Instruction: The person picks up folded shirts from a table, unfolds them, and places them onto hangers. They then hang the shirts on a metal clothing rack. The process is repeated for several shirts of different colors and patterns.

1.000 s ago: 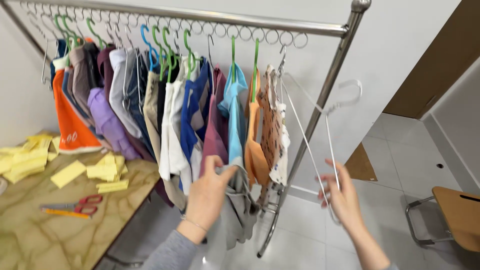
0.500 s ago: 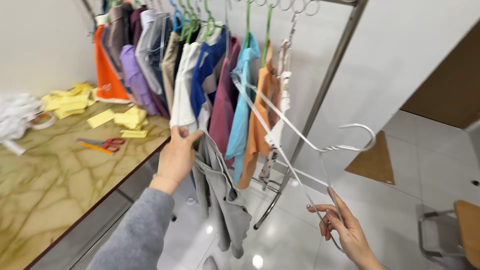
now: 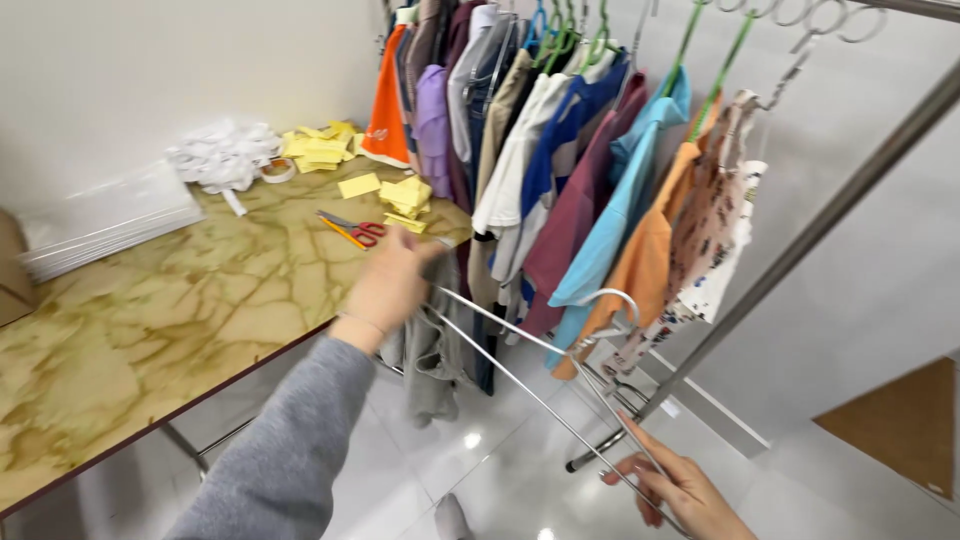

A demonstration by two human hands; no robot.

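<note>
Fingers of the left hand (image 3: 392, 283) are curled shut around a grey garment (image 3: 428, 352), which hangs limp below the fist beside the table edge, and they also touch one end of a white wire hanger (image 3: 540, 375). That hanger stretches slantwise from the left hand down to the right hand (image 3: 680, 492), low in the head view, whose fingers are pinched closed on the hanger's far end. Its hook (image 3: 612, 298) curves up in the middle, just in front of the hanging clothes.

Behind the hands, a metal clothes rack (image 3: 850, 195) carries a row of shirts on green and blue hangers: an orange one (image 3: 382, 95) at the far end, then purple (image 3: 432, 125), white (image 3: 510, 165), dark blue (image 3: 565, 130), maroon (image 3: 575, 215), light blue (image 3: 625, 210), another orange shirt (image 3: 645, 270) and a patterned piece (image 3: 715, 215) nearest the rack's slanted pole.

To the left stands a table (image 3: 150, 320) with a yellow-veined marble top. On it lie scissors with red and orange handles (image 3: 352, 228), stacks of yellow paper slips (image 3: 400, 195), a pile of white strips (image 3: 225, 155) and a stack of clear plastic bags (image 3: 105, 220). Glossy white tiles (image 3: 500, 470) cover the floor under the hanger.
</note>
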